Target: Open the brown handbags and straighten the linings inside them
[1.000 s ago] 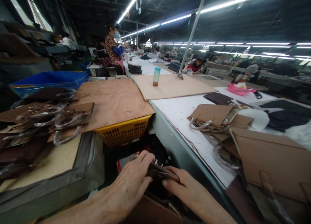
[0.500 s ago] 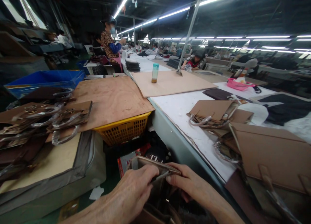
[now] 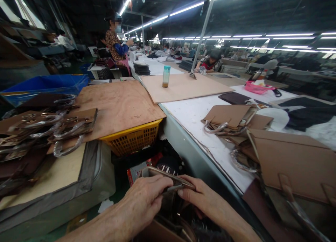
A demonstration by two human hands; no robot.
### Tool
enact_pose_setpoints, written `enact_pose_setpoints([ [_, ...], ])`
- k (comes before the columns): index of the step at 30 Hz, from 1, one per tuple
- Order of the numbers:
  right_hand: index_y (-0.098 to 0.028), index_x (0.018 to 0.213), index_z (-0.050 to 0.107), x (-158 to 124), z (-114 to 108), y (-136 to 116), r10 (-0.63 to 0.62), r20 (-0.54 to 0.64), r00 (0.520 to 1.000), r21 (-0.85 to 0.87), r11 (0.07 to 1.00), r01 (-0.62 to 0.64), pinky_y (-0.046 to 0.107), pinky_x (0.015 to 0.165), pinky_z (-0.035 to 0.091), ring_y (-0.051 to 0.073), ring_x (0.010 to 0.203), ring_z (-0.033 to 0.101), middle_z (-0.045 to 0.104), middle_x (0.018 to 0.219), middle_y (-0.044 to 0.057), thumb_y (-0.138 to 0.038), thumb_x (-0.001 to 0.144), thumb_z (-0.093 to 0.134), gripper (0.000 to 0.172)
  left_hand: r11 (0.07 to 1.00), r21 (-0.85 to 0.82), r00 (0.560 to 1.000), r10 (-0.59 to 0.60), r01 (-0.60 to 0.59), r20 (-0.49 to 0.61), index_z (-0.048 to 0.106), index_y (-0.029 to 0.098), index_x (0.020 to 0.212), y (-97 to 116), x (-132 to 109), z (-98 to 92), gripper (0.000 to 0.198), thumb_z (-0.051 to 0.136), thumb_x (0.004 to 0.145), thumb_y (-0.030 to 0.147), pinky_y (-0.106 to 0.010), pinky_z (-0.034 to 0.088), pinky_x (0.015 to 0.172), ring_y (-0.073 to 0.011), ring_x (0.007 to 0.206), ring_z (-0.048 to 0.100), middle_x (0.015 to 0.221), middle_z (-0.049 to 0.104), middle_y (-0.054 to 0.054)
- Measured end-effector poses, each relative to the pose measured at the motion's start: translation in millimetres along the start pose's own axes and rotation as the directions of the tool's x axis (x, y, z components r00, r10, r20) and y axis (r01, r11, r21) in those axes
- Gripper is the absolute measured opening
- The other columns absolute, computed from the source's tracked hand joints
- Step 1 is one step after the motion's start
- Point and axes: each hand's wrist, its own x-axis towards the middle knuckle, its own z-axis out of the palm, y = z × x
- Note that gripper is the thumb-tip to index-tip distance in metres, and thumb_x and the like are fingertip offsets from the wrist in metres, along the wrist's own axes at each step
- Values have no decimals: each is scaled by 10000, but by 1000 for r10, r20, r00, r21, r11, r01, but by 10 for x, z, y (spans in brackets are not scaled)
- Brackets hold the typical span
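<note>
A brown handbag (image 3: 172, 208) sits low in front of me, its mouth facing up and its lower part dark and partly hidden by my arms. My left hand (image 3: 148, 193) grips the far rim of the bag, fingers curled over the edge. On the same rim, further right, my right hand (image 3: 195, 193) pinches the edge, thumb inside and fingers outside. Light lining shows between the two hands. To the right, a larger tan handbag (image 3: 294, 158) lies on the white-covered table (image 3: 191, 126), with a smaller brown bag (image 3: 228, 115) behind it.
At left, several brown bags with plastic-wrapped handles (image 3: 47, 126) lie piled beside a wooden board (image 3: 118, 102) over a yellow basket (image 3: 133, 139). A blue bin (image 3: 47, 86) stands behind them. A bottle (image 3: 166, 76) stands on a tan board (image 3: 189, 86). A standing person (image 3: 117, 46) works beyond.
The view has shifted slightly. My left fingers have flattened a little over the rim of the handbag; both hands keep hold of it.
</note>
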Motion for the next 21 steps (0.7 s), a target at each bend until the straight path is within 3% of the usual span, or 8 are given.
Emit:
enact_pose_setpoints([
  [6, -180, 1140, 546, 10, 5, -10, -22, -1, 1000, 9, 1000, 22, 156, 395, 336, 72, 495, 415, 535, 725, -29, -313, 828, 499, 342, 999, 43, 1000, 17, -18, 17, 570, 277, 1002, 29, -1, -9, 423, 412, 727, -3, -216, 403, 796, -120, 858, 533, 952, 593, 36],
  [11, -183, 1130, 555, -13, 4, -20, -26, 3, 1000, 17, 1000, 26, 151, 394, 347, 86, 534, 450, 547, 738, -25, -296, 826, 497, 329, 1000, -24, 998, 4, -5, -60, 517, 261, 1066, 4, -21, 35, 483, 406, 692, -25, -186, 411, 760, -97, 771, 537, 898, 599, 41],
  [21, -189, 1145, 544, -16, 11, -6, -15, -3, 1000, -38, 999, 14, 159, 403, 356, 92, 549, 463, 555, 765, -20, -309, 831, 487, 340, 998, 59, 999, 38, -37, -12, 583, 268, 1003, -28, -16, 29, 421, 396, 738, 0, -215, 418, 752, -125, 806, 541, 896, 593, 17],
])
